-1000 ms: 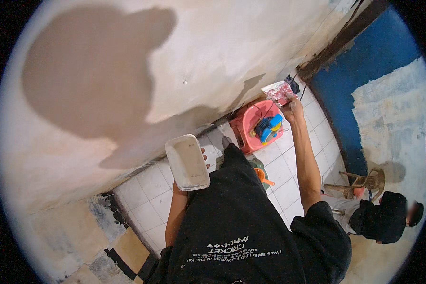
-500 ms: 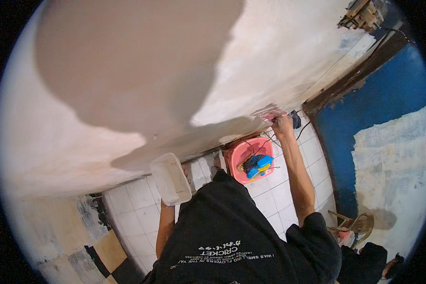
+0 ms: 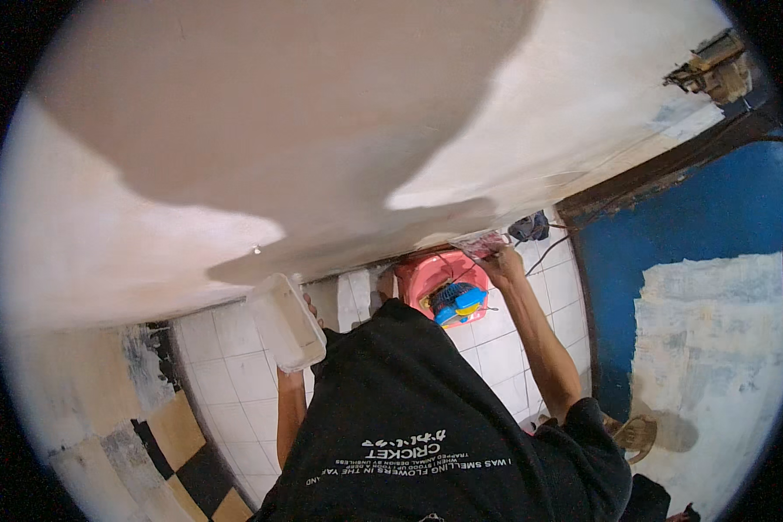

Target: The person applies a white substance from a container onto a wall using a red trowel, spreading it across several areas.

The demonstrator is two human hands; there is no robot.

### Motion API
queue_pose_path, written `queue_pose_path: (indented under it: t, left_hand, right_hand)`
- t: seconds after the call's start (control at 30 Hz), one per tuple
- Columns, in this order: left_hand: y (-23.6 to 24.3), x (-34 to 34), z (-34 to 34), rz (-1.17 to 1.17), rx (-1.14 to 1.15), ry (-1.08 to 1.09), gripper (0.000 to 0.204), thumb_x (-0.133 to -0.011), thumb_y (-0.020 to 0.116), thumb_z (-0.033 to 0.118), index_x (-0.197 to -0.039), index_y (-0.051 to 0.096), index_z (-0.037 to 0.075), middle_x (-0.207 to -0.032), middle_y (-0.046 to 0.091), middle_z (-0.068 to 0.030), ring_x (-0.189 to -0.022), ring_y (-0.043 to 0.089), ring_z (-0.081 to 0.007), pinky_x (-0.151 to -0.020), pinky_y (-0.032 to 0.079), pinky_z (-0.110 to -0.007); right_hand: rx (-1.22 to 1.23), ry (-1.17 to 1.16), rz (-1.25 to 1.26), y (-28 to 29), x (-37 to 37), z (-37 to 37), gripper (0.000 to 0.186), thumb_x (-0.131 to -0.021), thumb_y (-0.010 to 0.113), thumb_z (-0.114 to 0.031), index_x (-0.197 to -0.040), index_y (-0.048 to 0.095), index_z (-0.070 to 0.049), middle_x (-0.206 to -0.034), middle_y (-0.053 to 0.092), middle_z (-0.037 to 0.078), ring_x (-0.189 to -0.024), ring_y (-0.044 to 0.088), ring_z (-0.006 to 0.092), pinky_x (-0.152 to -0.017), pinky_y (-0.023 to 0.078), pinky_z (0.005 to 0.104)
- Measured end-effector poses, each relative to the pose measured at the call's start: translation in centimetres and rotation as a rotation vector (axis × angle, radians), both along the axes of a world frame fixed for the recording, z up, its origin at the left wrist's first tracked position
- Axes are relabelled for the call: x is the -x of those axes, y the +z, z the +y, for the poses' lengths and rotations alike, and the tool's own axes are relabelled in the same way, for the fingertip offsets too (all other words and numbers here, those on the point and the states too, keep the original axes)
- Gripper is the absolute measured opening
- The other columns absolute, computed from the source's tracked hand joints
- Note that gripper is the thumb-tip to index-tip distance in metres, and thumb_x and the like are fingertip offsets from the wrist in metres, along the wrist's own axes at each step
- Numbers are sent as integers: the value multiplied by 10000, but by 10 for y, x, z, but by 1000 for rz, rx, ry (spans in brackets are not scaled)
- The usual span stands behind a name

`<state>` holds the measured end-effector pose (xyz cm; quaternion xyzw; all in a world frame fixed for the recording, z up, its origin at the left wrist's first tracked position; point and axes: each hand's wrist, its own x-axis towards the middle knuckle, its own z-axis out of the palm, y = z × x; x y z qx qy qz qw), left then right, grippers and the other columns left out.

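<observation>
My left hand point(image 3: 311, 308) grips a translucent plastic tub point(image 3: 287, 326) from below; fingers show along its right side, and the rest is hidden behind it. Pale residue coats the inside of the tub. Low at the wall, my right hand point(image 3: 503, 264) is closed on a wide, reddish putty knife point(image 3: 483, 245). Its blade lies at or against the pale wall point(image 3: 357, 165); I cannot tell whether it touches. Just below that hand, a pink basin point(image 3: 415, 277) stands on the floor, with a blue and yellow object point(image 3: 465, 304) and a dark cable in it.
Light tiles cover the floor point(image 3: 222, 365). A dark bag-like bundle point(image 3: 531, 227) and a cable lie in the corner by the blue wall point(image 3: 696, 204). A brown chair point(image 3: 637, 437) stands at right. Checkered, patchy surface point(image 3: 178, 426) lies at left. My shadow falls across the wall.
My right hand with the putty knife has moved down and slightly left, nearer the basin. The tub sits further left in the picture, and the whole view has shifted somewhat.
</observation>
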<state>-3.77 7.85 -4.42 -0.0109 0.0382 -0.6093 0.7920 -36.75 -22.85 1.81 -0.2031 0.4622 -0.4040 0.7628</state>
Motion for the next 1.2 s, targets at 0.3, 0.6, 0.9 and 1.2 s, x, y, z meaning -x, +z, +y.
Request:
queue_pose_path:
  t: [0.3, 0.6, 0.9, 1.2]
  left_hand:
    - [26, 6, -2, -30, -78, 108, 710, -826, 550, 531, -1335, 343, 81, -1235, 437, -177, -1110, 483, -333, -965, 387, -557]
    - [-7, 14, -7, 103, -14, 50, 599, -880, 516, 423, -1365, 350, 114, -1352, 382, -195, -1197, 418, -350, -976, 353, -594]
    - [-5, 8, 1, 76, 70, 74, 609, -880, 518, 418, -1368, 347, 95, -1369, 365, -183, -1221, 394, -355, -990, 336, -585]
    - [3, 22, -21, -5, 6, 83, 639, -871, 523, 435, -1374, 308, 106, -1333, 364, -208, -1188, 420, -388, -961, 372, -587]
  right_hand:
    - [160, 96, -133, 146, -55, 29, 231, -860, 458, 15, -1078, 487, 84, -1083, 556, 185, -1058, 540, 301, -931, 456, 483]
    - [12, -18, -82, 53, -19, 33, 188, -835, 469, 22, -1011, 530, 50, -1038, 588, 164, -969, 583, 258, -947, 443, 453]
    - [-26, -73, 27, 10, -7, -55, 122, -872, 415, 2, -969, 489, -2, -865, 544, 134, -779, 576, 265, -852, 471, 501]
    - [122, -21, -60, 211, 2, -12, 237, -825, 455, 62, -1057, 428, 99, -1027, 541, 193, -1031, 559, 315, -968, 427, 544]
